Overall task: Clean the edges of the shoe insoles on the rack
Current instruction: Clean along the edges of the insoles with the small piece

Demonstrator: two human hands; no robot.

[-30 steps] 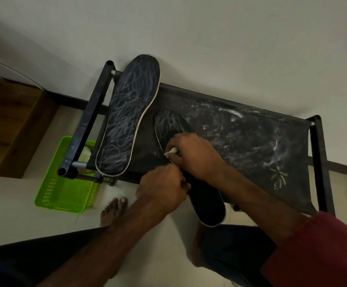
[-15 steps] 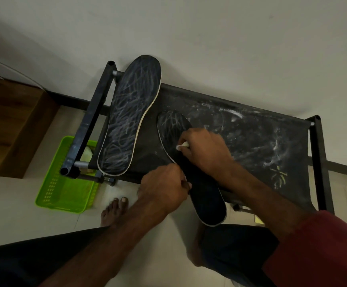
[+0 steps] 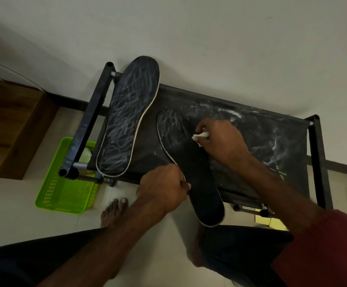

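The near insole (image 3: pixel 191 168), laid over the rack's (image 3: pixel 251 129) front edge, is gripped at its eight o'clock edge by the left hand (image 3: pixel 164 187). A white wad (image 3: pixel 200 136) is pinched against its one o'clock edge by the right hand (image 3: pixel 220 139).

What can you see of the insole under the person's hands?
This insole is dark and flat with a thin pale rim. White scribbles mark its toe end. It lies slanted on the rack, heel overhanging the front. The left hand grips its left edge; the right hand holds a small white wad against its right side.
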